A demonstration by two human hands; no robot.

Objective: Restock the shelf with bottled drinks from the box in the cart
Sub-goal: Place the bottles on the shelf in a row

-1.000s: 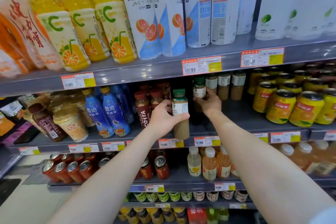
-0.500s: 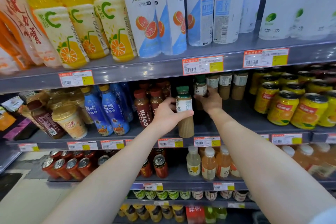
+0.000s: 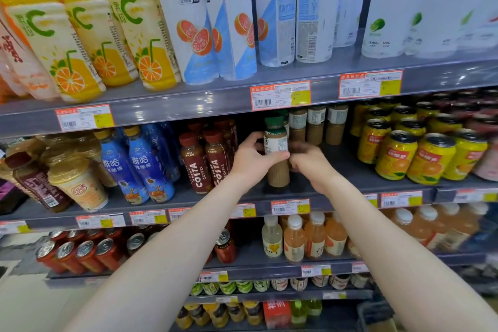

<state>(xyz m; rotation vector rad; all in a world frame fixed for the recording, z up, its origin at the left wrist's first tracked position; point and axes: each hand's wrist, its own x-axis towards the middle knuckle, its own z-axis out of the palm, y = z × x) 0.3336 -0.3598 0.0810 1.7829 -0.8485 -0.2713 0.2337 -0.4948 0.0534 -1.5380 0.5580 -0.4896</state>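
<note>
My left hand (image 3: 252, 160) grips a latte bottle (image 3: 277, 170) with a green cap and pale brown drink. The bottle is upright, its base at the middle shelf (image 3: 336, 170) near the front edge. Just right of the bottle is my right hand (image 3: 310, 163), blurred, with loosely curled fingers by the bottle's side and nothing visible inside them. More bottles of the same drink (image 3: 315, 125) stand in a row at the back of that shelf. The box and the cart are out of view.
Brown Costa coffee bottles (image 3: 204, 162) stand close on the left, yellow orange-drink cans (image 3: 415, 156) on the right. The upper shelf edge (image 3: 280, 96) with price tags hangs just above the bottle's cap. Juice bottles and red cans fill the shelves below.
My right hand left the rear bottle and came forward and down beside the front one. My left hand moved the latte bottle slightly right and deeper onto the shelf.
</note>
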